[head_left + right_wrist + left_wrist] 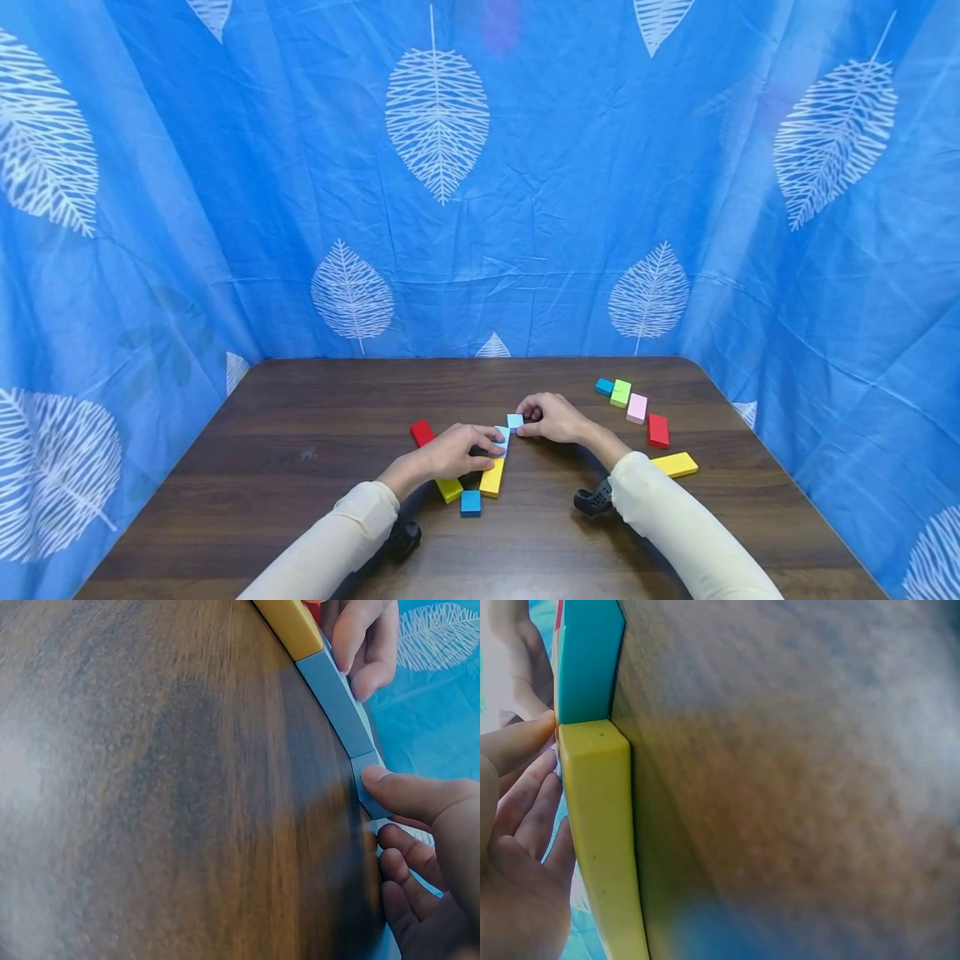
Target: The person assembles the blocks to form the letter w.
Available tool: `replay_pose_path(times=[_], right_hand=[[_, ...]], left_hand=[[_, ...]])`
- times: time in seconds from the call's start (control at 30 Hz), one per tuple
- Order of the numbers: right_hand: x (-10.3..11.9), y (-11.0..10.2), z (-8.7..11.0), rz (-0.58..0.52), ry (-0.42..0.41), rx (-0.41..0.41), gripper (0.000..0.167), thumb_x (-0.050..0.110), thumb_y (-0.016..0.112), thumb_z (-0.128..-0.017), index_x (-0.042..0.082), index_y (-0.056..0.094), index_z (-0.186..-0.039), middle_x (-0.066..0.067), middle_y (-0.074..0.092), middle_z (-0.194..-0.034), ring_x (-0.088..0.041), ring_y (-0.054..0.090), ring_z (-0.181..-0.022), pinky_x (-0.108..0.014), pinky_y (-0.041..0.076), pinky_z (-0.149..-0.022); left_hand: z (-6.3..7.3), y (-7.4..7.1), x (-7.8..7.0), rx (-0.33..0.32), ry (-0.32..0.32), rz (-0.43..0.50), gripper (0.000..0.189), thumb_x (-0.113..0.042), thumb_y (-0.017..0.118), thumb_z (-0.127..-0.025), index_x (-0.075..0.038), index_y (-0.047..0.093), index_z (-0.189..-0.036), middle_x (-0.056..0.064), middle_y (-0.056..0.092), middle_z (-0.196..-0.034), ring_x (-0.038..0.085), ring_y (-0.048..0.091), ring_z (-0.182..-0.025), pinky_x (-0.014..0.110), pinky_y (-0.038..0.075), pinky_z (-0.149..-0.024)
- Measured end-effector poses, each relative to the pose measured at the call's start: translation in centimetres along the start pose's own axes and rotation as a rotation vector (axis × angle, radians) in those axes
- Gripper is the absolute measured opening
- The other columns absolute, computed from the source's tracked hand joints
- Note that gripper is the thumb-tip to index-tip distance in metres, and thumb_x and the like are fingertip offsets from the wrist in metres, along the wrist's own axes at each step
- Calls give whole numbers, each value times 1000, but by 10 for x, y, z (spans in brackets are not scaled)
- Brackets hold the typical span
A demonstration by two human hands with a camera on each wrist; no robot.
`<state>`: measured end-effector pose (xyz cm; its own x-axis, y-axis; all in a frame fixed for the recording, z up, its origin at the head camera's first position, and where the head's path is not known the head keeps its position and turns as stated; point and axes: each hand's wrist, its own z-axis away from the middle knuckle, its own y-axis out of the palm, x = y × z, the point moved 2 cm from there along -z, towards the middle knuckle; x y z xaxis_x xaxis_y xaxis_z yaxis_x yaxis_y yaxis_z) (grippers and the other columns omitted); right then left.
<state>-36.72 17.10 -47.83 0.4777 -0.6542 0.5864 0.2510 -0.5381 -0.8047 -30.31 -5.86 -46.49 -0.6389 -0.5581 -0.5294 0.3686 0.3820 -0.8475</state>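
In the head view my left hand [456,452] lies over a row of toy blocks, its fingertips on a light blue rectangular block [502,442] and its thumb near the yellow block [492,478] that adjoins it. My right hand [555,418] pinches a small light blue block [514,422] at the row's far end; the right wrist view shows the thumb on this small block [367,782], which meets the end of the longer one [336,701]. Left of the row, a red block [422,432] and a yellow-green block [449,490] are partly hidden by my left hand.
A teal block [470,503] sits at the near end, between the yellow-green and yellow blocks. Toward the right lie a blue block [604,387], a green block [620,393], a pink block [637,408], a red block [658,431] and a yellow block [675,465], partly behind my right sleeve.
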Motion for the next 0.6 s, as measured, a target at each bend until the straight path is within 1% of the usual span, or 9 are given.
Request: replay_pose_path(times=[0.17, 0.3, 0.5, 0.6], right_hand=[[0, -1, 1, -4, -14, 6, 19, 22, 82, -91, 10, 74, -103, 4, 63, -89, -15, 55, -83, -36, 49, -77], [0, -2, 1, -10, -16, 17, 20, 22, 82, -91, 9, 74, -104, 3, 63, -90, -15, 55, -84, -36, 49, -77], [-2, -7, 1, -14, 5, 52, 28, 24, 82, -91, 8, 73, -114, 3, 65, -97, -16, 58, -90, -38, 52, -83], [-4, -12, 3, -27, 13, 53, 32, 23, 82, -91, 6, 73, -117, 2, 67, -100, -17, 60, -93, -40, 53, -85]], left_hand=[[1, 0, -1, -7, 22, -10, 30, -13, 71, -100, -5, 73, -129, 5, 63, -140, 24, 55, -133, 40, 43, -112], [2, 0, -1, -5, 21, -15, 31, -13, 71, -100, -5, 73, -130, 5, 63, -140, 24, 55, -133, 39, 43, -111], [1, 0, 0, 1, 10, -8, 31, -14, 70, -100, -6, 73, -130, 4, 62, -142, 24, 54, -134, 40, 42, -112], [1, 0, 1, 2, 8, -8, 31, -15, 71, -100, -6, 73, -130, 3, 62, -142, 23, 55, -133, 40, 42, -112]])
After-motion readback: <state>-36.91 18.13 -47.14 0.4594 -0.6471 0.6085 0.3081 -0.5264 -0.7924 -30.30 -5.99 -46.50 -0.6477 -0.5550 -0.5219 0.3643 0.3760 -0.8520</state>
